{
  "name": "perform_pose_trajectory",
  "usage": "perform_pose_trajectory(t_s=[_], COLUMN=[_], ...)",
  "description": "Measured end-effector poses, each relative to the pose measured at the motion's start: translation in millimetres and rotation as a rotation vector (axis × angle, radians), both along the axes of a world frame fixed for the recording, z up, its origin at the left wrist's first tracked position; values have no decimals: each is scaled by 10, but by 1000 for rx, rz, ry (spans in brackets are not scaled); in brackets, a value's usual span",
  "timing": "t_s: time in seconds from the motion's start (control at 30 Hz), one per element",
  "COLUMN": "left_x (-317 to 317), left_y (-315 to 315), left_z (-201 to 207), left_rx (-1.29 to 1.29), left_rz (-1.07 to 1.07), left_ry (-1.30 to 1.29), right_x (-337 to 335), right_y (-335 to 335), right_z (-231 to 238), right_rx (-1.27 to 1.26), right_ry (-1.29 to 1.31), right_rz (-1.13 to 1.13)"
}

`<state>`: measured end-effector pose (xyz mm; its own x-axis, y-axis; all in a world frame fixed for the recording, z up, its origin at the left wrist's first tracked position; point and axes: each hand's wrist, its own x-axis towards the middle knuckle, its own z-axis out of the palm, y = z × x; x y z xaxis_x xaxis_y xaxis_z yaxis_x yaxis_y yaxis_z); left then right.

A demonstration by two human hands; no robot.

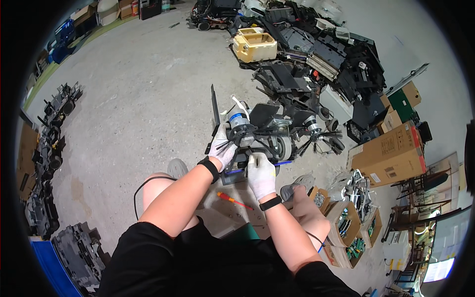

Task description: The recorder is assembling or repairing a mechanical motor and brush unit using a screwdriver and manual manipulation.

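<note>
Both my hands wear white work gloves and are at a partly dismantled black machine chassis [242,162] on the floor in front of me. It carries a silver motor with a blue band [238,118], a grey-rimmed wheel [283,148] and black bristle brushes. My left hand [222,148] grips the chassis at its left side, beside the motor and a brush. At the front edge, the fingers of my right hand [261,173] are curled in; what they hold, if anything, is hidden. An orange-and-red-handled screwdriver [228,198] lies on the floor between my feet.
Another motor with a brush [312,126] adjoins the chassis on the right. Behind rises a heap of black machine parts [316,44] with a yellowish bin [255,47]. Boxes of circuit boards [345,222] and a large carton [388,153] stand right. More chassis [54,143] line the left.
</note>
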<state>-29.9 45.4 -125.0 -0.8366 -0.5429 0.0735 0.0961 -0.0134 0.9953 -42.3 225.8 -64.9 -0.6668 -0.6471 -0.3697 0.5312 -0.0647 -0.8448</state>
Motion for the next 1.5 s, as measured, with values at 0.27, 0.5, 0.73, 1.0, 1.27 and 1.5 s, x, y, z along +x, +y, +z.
perform_pose_trajectory(t_s=[0.27,0.5,0.73,1.0,1.27,1.5], left_x=[86,159,208,58,131,93], left_y=[-5,85,34,6,11,-23], left_z=[78,416,372,94,242,22], left_rx=[15,156,-11,50,47,-145], left_rz=[32,-37,57,74,-22,69], left_ry=[-64,19,-41,-8,-27,-18], right_x=[148,-11,-92,166,209,104], right_y=[69,170,82,112,39,103], right_z=[35,-39,14,16,35,-81], right_rx=[-410,-76,792,-84,-52,676], right_ry=[-358,278,1519,228,237,1275], right_rz=[6,174,13,-25,54,112])
